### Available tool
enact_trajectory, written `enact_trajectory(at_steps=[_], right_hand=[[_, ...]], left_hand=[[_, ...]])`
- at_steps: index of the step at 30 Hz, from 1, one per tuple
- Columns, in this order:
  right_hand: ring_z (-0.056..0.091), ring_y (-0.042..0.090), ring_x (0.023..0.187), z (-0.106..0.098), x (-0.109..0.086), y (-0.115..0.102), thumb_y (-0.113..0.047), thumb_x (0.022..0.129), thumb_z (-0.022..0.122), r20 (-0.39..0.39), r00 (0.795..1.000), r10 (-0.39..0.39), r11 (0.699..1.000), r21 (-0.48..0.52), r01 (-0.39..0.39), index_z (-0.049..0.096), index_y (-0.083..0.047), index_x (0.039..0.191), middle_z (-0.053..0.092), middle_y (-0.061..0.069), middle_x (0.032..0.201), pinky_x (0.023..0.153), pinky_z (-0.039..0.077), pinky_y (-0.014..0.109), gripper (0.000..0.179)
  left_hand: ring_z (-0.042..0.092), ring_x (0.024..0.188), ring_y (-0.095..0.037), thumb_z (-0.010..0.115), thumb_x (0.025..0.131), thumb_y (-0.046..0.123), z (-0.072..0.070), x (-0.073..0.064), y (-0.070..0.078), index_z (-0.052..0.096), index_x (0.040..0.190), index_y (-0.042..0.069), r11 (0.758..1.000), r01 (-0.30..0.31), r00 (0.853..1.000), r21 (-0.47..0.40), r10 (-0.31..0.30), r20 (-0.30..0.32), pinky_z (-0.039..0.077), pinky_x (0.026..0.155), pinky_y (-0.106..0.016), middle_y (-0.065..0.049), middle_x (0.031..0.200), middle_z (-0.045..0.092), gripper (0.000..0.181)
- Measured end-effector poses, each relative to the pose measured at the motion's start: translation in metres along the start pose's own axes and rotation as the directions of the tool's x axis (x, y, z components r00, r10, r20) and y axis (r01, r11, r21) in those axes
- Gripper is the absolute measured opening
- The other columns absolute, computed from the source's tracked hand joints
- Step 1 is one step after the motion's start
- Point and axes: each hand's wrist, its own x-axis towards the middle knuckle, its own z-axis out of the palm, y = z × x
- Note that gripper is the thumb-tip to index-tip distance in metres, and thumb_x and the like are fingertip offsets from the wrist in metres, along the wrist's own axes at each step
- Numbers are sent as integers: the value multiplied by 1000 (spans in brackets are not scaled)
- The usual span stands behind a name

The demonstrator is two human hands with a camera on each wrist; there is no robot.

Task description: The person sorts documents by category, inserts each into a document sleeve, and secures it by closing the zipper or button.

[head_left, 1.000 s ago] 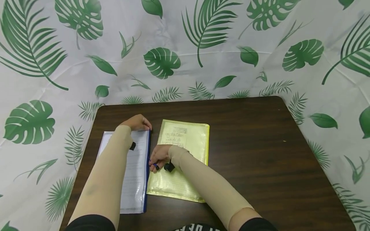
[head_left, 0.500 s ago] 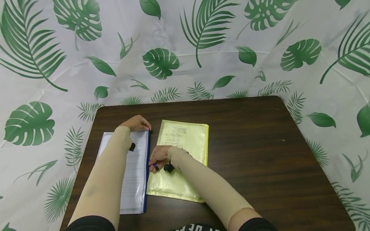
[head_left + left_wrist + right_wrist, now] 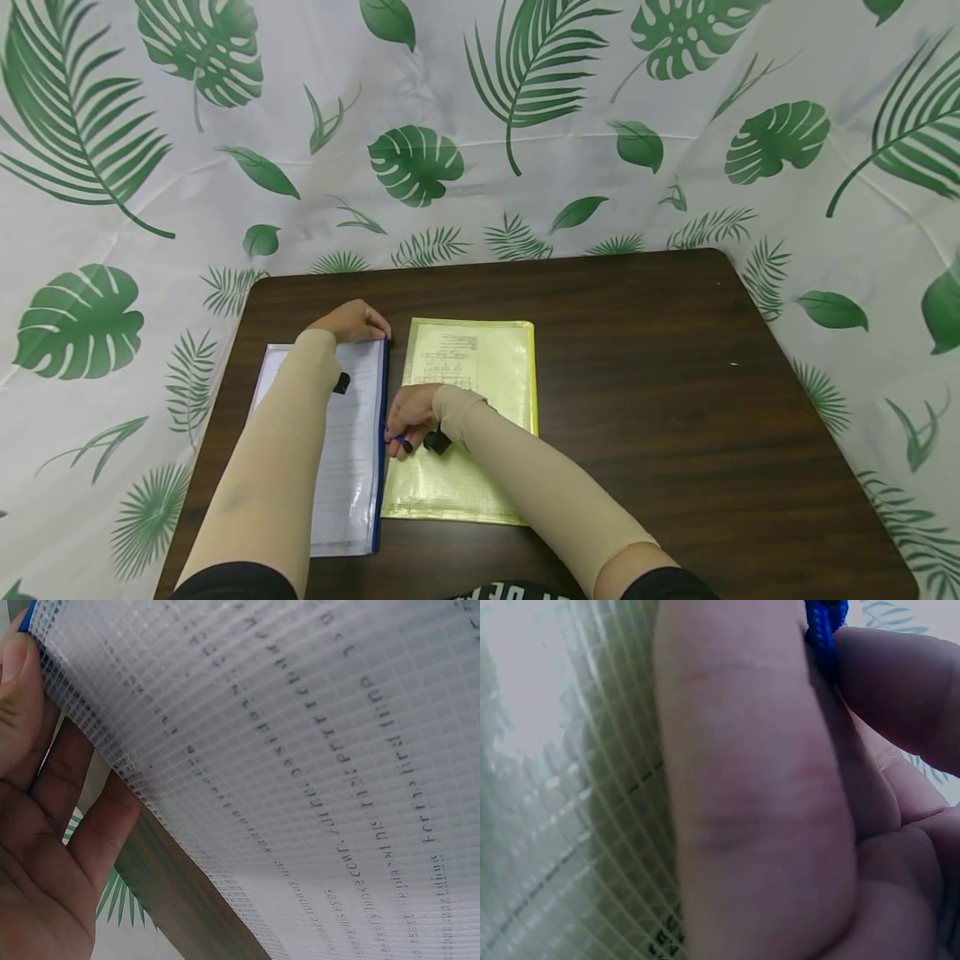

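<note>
A clear mesh zipper pouch (image 3: 347, 467) with a blue edge and printed paper inside lies at the table's left. My left hand (image 3: 352, 322) pinches its far right corner; in the left wrist view the thumb (image 3: 19, 682) lies at the blue edge of the mesh. Partway down that blue edge, my right hand (image 3: 412, 412) pinches a zipper pull with a blue cord (image 3: 823, 634) and a black end. Beneath the right hand lies a yellow mesh zipper pouch (image 3: 495, 367), also with a printed sheet inside. The zipper's slider is hidden by the fingers.
Both pouches lie on a dark wood-grain table (image 3: 637, 375), which stretches away to the right. Behind it hangs a white cloth (image 3: 555, 183) with green leaves. A black wrist camera (image 3: 437, 440) sits under the right wrist.
My right hand has slid slightly toward me along the blue edge. The yellow pouch has turned a little and shifted slightly toward me. My left hand keeps its hold on the corner.
</note>
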Motion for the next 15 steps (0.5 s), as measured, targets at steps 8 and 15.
enact_trajectory(at_steps=[8, 15], right_hand=[[72, 22, 64, 0, -2, 0, 3, 98, 61, -10, 1000, 1, 999, 35, -1, 72, 10, 92, 74, 24, 89, 60, 59, 26, 14], [72, 21, 66, 4, -5, 1, 3, 98, 61, 35, 999, -14, 999, -34, 16, 72, 10, 93, 74, 26, 94, 62, 59, 27, 14]], left_hand=[[58, 94, -21, 68, 96, 7, -1, -1, 2, 80, 100, 3, 1000, 6, 1000, -5, -6, -9, 46, 89, -37, -10, 106, 76, 12], [58, 96, -22, 67, 97, 9, 0, -3, 2, 80, 101, 5, 1000, 25, 1000, -6, -25, -10, 46, 91, -39, -10, 108, 75, 14]])
